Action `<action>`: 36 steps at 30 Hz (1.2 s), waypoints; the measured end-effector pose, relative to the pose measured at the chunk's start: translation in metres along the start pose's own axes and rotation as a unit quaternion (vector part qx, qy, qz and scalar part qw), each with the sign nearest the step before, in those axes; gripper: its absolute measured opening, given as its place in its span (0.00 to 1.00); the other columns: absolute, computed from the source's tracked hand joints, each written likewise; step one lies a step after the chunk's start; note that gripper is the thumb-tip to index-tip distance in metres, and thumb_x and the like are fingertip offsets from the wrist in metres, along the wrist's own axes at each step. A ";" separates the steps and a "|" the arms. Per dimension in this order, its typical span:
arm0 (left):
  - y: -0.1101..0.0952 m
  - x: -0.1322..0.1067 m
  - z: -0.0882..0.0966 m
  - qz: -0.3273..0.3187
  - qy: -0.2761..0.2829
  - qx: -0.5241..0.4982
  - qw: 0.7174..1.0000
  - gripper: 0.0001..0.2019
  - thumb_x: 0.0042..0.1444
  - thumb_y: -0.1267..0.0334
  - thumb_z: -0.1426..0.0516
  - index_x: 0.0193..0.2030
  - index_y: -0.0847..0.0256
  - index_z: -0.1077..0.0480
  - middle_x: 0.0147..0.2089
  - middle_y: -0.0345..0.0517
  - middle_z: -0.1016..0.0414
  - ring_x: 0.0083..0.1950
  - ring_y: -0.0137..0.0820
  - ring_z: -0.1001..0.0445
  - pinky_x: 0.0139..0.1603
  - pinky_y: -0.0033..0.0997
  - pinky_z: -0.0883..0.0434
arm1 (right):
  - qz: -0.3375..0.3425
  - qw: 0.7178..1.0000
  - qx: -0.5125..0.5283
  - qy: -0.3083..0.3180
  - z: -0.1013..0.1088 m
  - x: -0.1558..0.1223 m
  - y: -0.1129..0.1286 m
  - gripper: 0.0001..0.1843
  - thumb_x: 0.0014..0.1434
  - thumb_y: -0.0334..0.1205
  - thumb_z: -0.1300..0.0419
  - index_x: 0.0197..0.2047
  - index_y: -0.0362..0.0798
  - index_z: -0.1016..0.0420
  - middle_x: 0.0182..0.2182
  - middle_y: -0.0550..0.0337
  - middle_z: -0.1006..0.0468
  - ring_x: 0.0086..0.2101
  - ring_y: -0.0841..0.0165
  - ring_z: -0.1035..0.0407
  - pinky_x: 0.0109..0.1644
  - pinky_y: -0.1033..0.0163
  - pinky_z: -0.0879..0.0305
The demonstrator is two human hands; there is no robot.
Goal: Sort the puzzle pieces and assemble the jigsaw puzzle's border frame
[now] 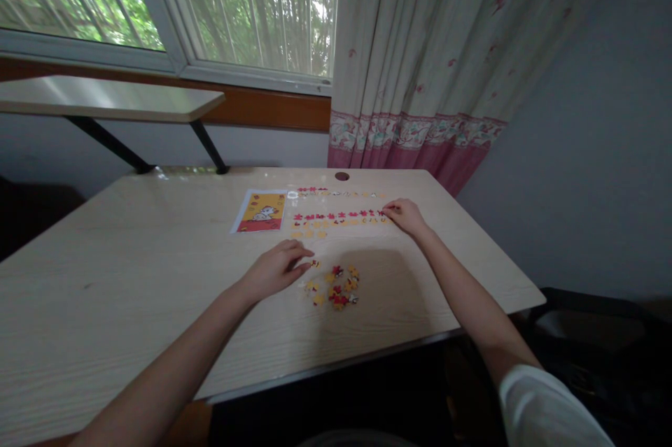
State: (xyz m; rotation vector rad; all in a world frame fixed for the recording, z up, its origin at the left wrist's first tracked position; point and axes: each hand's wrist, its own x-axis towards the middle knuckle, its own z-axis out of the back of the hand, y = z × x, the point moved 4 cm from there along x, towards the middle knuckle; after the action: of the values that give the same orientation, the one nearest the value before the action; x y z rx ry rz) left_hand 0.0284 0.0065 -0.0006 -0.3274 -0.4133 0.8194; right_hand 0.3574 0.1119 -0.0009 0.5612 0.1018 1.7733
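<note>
A loose heap of red and yellow puzzle pieces (336, 286) lies on the pale wooden table (131, 272). My left hand (276, 268) rests just left of the heap, fingers curled, fingertips pinching at a small piece at its edge. Farther back, rows of sorted pieces (339, 216) run across the table. My right hand (404, 214) is at the right end of the middle row, fingers curled down onto a piece there. A yellow and red reference picture (261, 212) lies to the left of the rows.
The table's front edge runs close to me, its right edge drops off near a dark chair (588, 335). A cable hole (341, 175) sits at the back edge. Behind stand a window, a second tabletop (105, 97) on the left and a floral curtain (420, 62).
</note>
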 end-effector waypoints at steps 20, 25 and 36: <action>-0.008 0.004 -0.006 0.079 -0.043 -0.238 0.967 0.07 0.54 0.61 0.46 0.33 0.63 0.33 0.29 0.39 0.31 0.27 0.25 0.38 0.28 0.24 0.40 | 0.341 0.935 0.096 0.001 -0.018 -0.073 0.169 0.09 0.59 0.42 0.45 0.38 0.49 0.26 0.32 0.60 0.23 0.34 0.70 0.33 0.40 0.63 0.45; -0.007 0.007 -0.008 0.103 -0.078 -0.346 0.929 0.09 0.53 0.59 0.44 0.35 0.64 0.31 0.32 0.43 0.28 0.31 0.26 0.33 0.32 0.26 0.37 | 0.348 0.931 0.112 -0.025 -0.017 -0.075 0.171 0.10 0.60 0.43 0.46 0.34 0.49 0.26 0.30 0.61 0.23 0.33 0.71 0.33 0.40 0.64 0.45; -0.004 0.008 -0.020 0.117 -0.092 -0.487 0.860 0.16 0.48 0.61 0.39 0.43 0.61 0.35 0.29 0.39 0.29 0.28 0.25 0.31 0.29 0.24 0.36 | 0.364 0.924 0.099 -0.064 -0.019 -0.077 0.173 0.13 0.58 0.50 0.45 0.37 0.50 0.26 0.29 0.63 0.23 0.32 0.71 0.33 0.38 0.64 0.46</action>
State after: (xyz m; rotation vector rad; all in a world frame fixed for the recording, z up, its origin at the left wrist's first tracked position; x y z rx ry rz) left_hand 0.0461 0.0076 -0.0146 -1.2717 -0.9793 0.8269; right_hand 0.2087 -0.0042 0.0191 0.9443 -0.0276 2.4569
